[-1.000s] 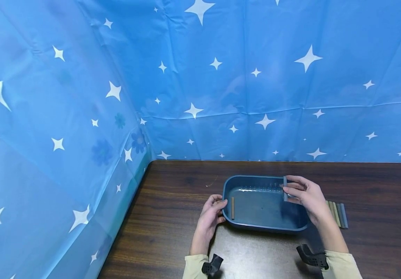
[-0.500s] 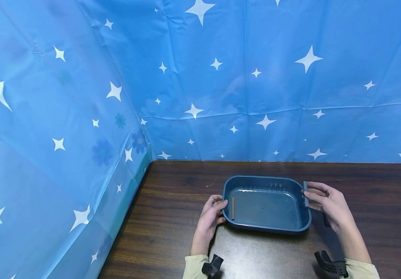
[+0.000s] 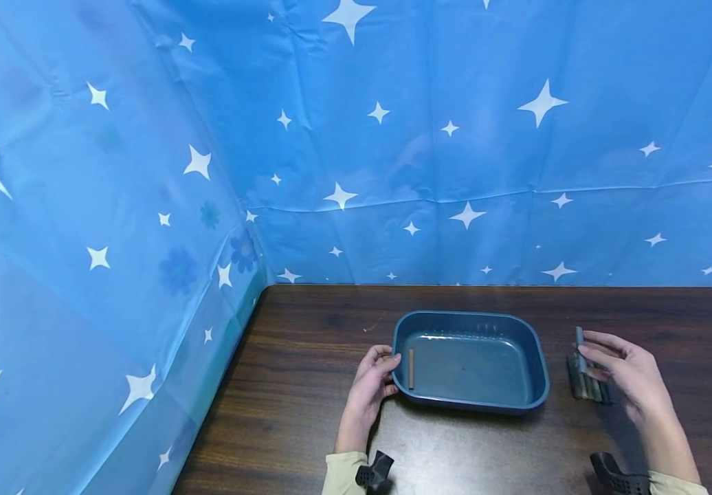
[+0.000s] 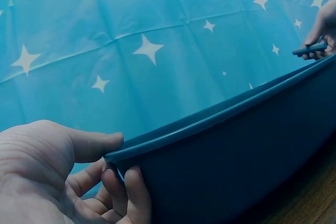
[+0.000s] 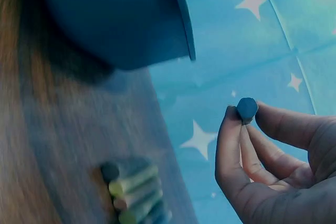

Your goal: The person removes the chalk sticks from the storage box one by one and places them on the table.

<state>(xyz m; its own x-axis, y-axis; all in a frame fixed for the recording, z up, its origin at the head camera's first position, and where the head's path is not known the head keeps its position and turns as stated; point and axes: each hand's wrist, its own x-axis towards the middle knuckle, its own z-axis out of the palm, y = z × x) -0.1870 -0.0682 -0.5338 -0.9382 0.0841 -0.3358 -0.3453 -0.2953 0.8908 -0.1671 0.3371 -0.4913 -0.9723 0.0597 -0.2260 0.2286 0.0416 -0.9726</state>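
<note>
A blue rectangular tray (image 3: 470, 407) with rounded corners stands on the table, and one short brown stick (image 3: 411, 369) lies inside near its left wall. My left hand (image 3: 370, 386) grips the left end of the rim, thumb on top and fingers below, as the left wrist view also shows. To the right of the tray, my right hand (image 3: 631, 371) pinches a short blue-grey stick (image 5: 247, 109) between thumb and fingers, raised above the table. Below that hand lies a row of several similar sticks (image 5: 137, 191), dark, yellow-green and brownish, side by side; the hand partly hides them in the head view.
The dark wood-grain table (image 3: 319, 323) reaches back to a blue curtain (image 3: 393, 158) with white stars. Another side of curtain (image 3: 84, 330) runs along the table's left edge. Each wrist wears a black camera mount (image 3: 376, 470).
My right hand has moved right with the blue-grey stick, from above the tray's right part to above the row of sticks. The left hand stays on the rim.
</note>
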